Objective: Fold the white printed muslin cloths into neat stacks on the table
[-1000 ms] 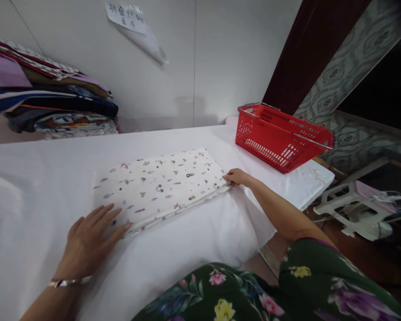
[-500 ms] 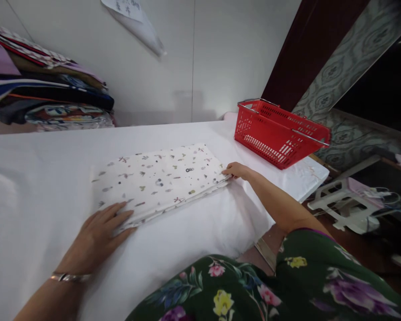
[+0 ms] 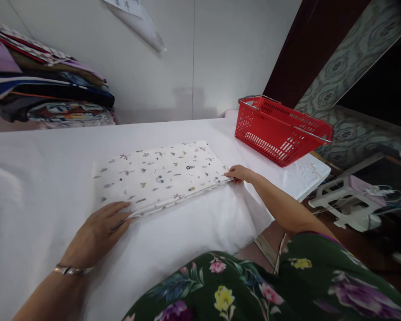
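A white cloth (image 3: 163, 174) printed with small plants and shapes lies folded flat in layers on the white-covered table (image 3: 187, 236). At its near right corner, my right hand (image 3: 239, 173) is closed, pinching the folded edge between thumb and fingers. My left hand (image 3: 102, 229), a metal bracelet on its wrist, is at the near left corner. Its fingers lie over the cloth and its thumb sits along the near edge, with the corner between them. Several layers show along the near edge between the two hands.
A red plastic basket (image 3: 284, 131) with metal handles stands at the table's back right. Folded clothes and fabrics (image 3: 53, 96) are stacked at the back left, near the wall. A pale stool (image 3: 350, 196) stands on the floor at right.
My left hand's fingers have drawn from lying spread on the cloth to closing around its near left corner. My right hand keeps its pinch. The view has shifted slightly.
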`<state>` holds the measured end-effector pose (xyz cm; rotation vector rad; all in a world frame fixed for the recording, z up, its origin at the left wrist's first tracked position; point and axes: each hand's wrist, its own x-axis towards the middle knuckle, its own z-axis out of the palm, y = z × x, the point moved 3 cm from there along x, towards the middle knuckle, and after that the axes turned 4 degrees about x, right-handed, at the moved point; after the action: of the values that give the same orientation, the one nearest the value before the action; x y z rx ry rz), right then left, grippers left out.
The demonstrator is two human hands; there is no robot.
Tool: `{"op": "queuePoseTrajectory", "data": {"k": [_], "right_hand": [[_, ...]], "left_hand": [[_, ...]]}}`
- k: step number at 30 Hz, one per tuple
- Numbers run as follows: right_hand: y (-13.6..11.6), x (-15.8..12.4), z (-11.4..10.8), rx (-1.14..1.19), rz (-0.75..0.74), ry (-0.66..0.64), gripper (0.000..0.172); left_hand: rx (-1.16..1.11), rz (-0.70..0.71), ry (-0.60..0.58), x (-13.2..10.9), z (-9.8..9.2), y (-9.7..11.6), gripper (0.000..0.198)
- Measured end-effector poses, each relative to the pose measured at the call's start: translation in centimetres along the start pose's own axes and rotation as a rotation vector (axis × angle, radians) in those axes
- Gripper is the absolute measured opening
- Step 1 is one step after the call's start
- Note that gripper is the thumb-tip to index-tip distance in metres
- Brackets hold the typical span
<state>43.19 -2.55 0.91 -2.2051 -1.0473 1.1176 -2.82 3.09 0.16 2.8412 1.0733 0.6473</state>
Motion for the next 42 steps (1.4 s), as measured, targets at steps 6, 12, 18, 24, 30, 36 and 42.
{"op": "queuePoseTrajectory", "data": {"k": [6,12,18,24,30,36,42], "right_hand": [[-0.4,0.2,0.2,-0.121,-0.03,0.071,0.032],[-0.7,0.3,0.6,-0.128,-0.097,0.135,0.024],[-0.5,-0.1,0.9,-0.042,-0.103,0.104,0.023],[-0.8,-0.5,1.0,-0.139,-0.106,0.172,0.025],[-0.4,-0.1,1.4,-0.079,-0.104,0.151,0.035],[0.7,0.5,1.1,-0.027,-0.17,0.196,0.04],[0.0,-0.1,0.6,-0.469,-0.249,0.296,0.063]], "left_hand": [[0.035,0.022,-0.003,0.4,0.2,1.0,0.035],[0.097,0.083,-0.078,1.8,0.7,4.1,0.033],[0.105,0.113,-0.099,3.4,1.0,5.9,0.029],[0.129,0.082,-0.089,3.7,1.6,6.1,0.032],[0.117,0.077,-0.067,3.5,2.0,5.8,0.031],[0.127,0.049,-0.095,3.6,2.2,6.1,0.03],[0.085,0.046,-0.048,3.3,2.2,6.1,0.028]]}}
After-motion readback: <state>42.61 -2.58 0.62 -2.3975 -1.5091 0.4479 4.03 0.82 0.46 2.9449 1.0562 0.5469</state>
